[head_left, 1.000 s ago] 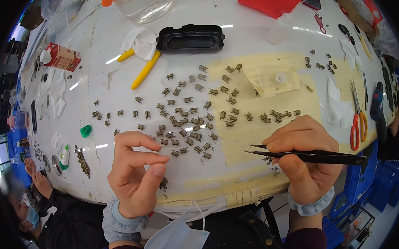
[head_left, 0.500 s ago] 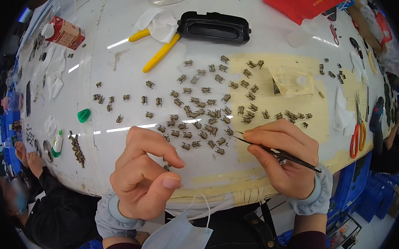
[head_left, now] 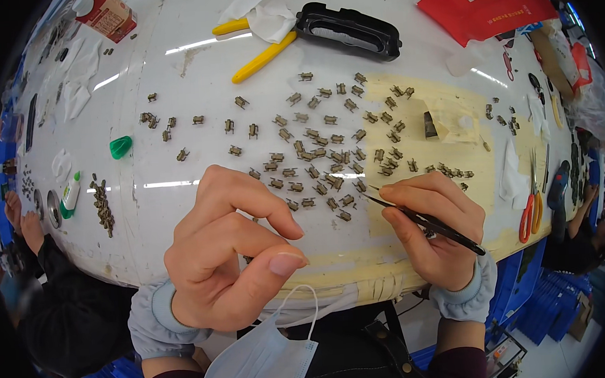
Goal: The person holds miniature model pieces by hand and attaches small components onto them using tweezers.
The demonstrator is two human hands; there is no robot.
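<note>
Many small metal parts (head_left: 313,171), brownish-grey with thin legs, lie scattered across the white tabletop. My right hand (head_left: 434,226) grips black tweezers (head_left: 436,228), whose points are beside one part (head_left: 360,186) at the right of the main group. I cannot tell if the points touch it. Over the table's near side, my left hand (head_left: 234,254) is curled, thumb and fingertips close together in a pinch. Anything between those fingertips is too small or hidden to make out.
Yellow-handled pliers (head_left: 265,62) and a black case (head_left: 349,32) lie at the back, near a red packet (head_left: 488,5). Scissors (head_left: 531,211) lie right, a green cap (head_left: 120,147) left. A face mask (head_left: 263,359) hangs below my hands. People sit at both sides.
The whole view has shifted slightly. My left hand has moved a little to the right, and its thumb and fingertips look closer together. The tweezers stay near the same group of parts.
</note>
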